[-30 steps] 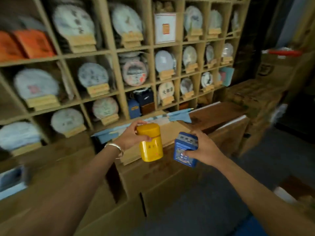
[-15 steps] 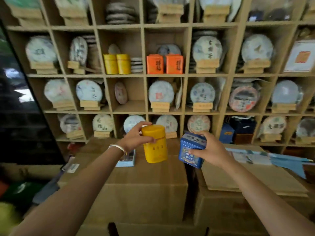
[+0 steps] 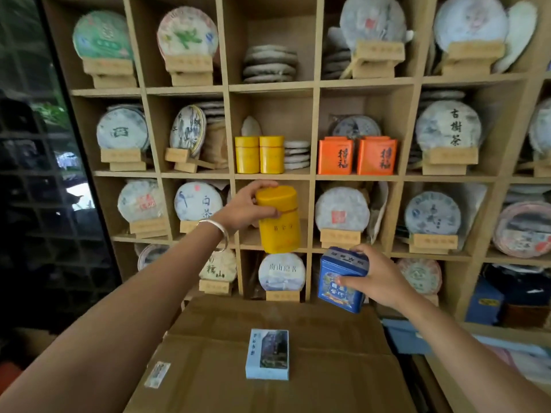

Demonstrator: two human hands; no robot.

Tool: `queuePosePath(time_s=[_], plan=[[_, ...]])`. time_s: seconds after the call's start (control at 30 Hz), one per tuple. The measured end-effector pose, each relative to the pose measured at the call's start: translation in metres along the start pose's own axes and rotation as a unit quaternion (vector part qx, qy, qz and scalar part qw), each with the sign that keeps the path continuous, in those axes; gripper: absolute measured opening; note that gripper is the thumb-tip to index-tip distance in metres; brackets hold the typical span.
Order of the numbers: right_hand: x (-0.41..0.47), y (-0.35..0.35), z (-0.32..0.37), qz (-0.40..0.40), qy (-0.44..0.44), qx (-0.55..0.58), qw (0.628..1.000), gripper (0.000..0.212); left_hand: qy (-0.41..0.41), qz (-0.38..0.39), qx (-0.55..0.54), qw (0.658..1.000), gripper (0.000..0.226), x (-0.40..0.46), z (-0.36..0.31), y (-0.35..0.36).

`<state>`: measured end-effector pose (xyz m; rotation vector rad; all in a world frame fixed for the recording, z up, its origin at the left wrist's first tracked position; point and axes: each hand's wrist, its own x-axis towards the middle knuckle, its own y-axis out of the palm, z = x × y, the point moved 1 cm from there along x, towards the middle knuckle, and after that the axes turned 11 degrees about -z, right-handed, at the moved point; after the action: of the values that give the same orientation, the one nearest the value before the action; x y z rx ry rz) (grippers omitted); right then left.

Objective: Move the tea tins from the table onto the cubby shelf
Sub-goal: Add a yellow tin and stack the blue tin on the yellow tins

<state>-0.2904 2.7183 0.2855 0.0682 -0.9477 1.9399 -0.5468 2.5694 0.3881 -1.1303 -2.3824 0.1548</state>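
My left hand (image 3: 244, 205) grips a round yellow tea tin (image 3: 278, 225) by its lid, held upright in front of a middle cubby of the wooden cubby shelf (image 3: 226, 126). Lower and to the right, my right hand (image 3: 378, 278) holds a square blue tea tin (image 3: 340, 280), tilted, in front of the bottom row. Two matching yellow tins (image 3: 259, 155) stand in the cubby just above the raised yellow tin. Two orange tins (image 3: 357, 156) stand in the cubby to their right.
Wrapped round tea cakes on wooden stands fill most cubbies. A cardboard box (image 3: 298, 362) lies right below my hands, with a small light-blue packet (image 3: 268, 354) on top. A dark glass panel (image 3: 38, 174) stands at left. Blue boxes (image 3: 484, 302) sit low at right.
The view has swung left and closer to the shelf. My left hand has lifted the yellow tin up toward the middle cubbies; my right hand still carries the blue tin.
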Motion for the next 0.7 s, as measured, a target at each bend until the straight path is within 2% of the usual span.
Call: queuePosePath(time_s=[0.3,0.53,0.7], plan=[[0.117,0.010,-0.004,-0.008,-0.042,0.007,0.999,0.066,0.076,0.001,0.062,0.995,0.061,0.151,-0.033,0.012],[0.189,0.016,0.003,-0.003,-0.076,0.034,0.997,0.054,0.078,-0.005,0.085,0.993,0.063,0.236,-0.020,0.009],[0.212,0.023,-0.002,0.001,-0.063,0.057,0.996,0.051,0.120,0.002,0.121,0.985,0.065,0.274,-0.023,0.010]])
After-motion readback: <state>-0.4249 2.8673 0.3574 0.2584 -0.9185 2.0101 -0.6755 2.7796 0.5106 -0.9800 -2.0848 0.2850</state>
